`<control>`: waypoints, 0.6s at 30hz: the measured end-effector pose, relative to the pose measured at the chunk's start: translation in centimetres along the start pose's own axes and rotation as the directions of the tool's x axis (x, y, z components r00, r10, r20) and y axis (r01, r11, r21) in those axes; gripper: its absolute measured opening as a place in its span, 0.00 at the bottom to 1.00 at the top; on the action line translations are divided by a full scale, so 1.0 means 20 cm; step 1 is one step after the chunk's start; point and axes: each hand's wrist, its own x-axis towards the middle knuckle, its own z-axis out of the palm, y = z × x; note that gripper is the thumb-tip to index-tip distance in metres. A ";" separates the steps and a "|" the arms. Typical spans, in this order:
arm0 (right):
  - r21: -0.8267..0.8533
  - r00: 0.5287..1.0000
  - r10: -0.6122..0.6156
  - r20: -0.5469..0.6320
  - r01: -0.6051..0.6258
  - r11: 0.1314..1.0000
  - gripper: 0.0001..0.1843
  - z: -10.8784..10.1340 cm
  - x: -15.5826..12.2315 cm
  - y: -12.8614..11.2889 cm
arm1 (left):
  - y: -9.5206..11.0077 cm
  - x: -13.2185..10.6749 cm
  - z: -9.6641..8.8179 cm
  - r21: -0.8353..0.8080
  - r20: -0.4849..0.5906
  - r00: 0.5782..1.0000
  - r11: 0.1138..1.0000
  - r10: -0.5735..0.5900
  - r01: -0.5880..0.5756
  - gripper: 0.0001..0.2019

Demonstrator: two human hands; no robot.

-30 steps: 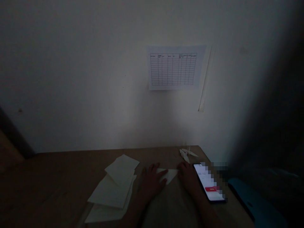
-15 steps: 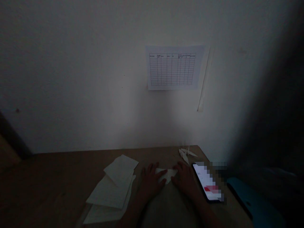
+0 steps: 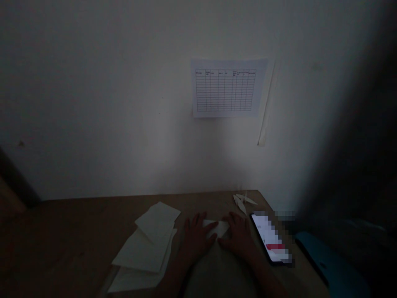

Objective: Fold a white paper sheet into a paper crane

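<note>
Paper sheets (image 3: 145, 248) lie loosely stacked on the left of the bench (image 3: 77, 231). Just right of them the left hand (image 3: 195, 240) lies flat, fingers spread, on a small folded paper (image 3: 218, 227). The right hand (image 3: 240, 238) presses its other side, fingers also flat. Beside it lies a lit phone (image 3: 271, 242).

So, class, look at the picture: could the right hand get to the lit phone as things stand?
Probably yes. The right hand rests on the folded paper, and the phone lies flat just to its right on the table, with nothing between them.
</note>
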 end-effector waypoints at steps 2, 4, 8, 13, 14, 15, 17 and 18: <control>0.014 0.999 -0.035 -0.010 0.035 0.999 0.39 0.01 0.00 0.02 | 0.00 0.00 0.01 -0.008 -0.001 1.000 1.000 0.000 0.000 0.24; 0.034 0.997 -0.076 -0.033 0.077 0.996 0.35 0.02 0.01 0.05 | -0.01 0.00 0.01 -0.018 0.000 1.000 1.000 0.000 0.000 0.24; 0.075 0.995 -0.060 -0.084 0.067 0.995 0.21 0.04 0.04 0.11 | -0.01 -0.01 0.00 -0.034 0.006 1.000 0.999 0.007 -0.007 0.25; 0.099 0.994 -0.053 -0.096 0.063 0.993 0.27 0.03 0.04 0.10 | 0.01 -0.01 -0.01 -0.026 0.007 1.000 1.000 -0.007 0.007 0.28; 0.103 0.994 -0.049 -0.096 0.059 0.993 0.29 0.02 0.04 0.10 | 0.01 -0.01 -0.01 -0.028 -0.003 1.000 1.000 -0.009 0.009 0.28; 0.108 0.994 -0.046 -0.095 0.056 0.993 0.30 0.02 0.04 0.09 | 0.01 -0.01 -0.01 -0.031 -0.010 1.000 0.999 -0.010 0.010 0.29; 0.113 0.995 -0.042 -0.093 0.053 0.992 0.29 0.01 0.04 0.09 | 0.02 -0.01 -0.02 -0.035 -0.007 1.000 0.999 -0.011 0.011 0.29; 0.115 0.995 -0.039 -0.092 0.049 0.992 0.27 0.02 0.04 0.09 | 0.02 -0.01 -0.02 -0.035 0.000 1.000 0.999 -0.013 0.013 0.29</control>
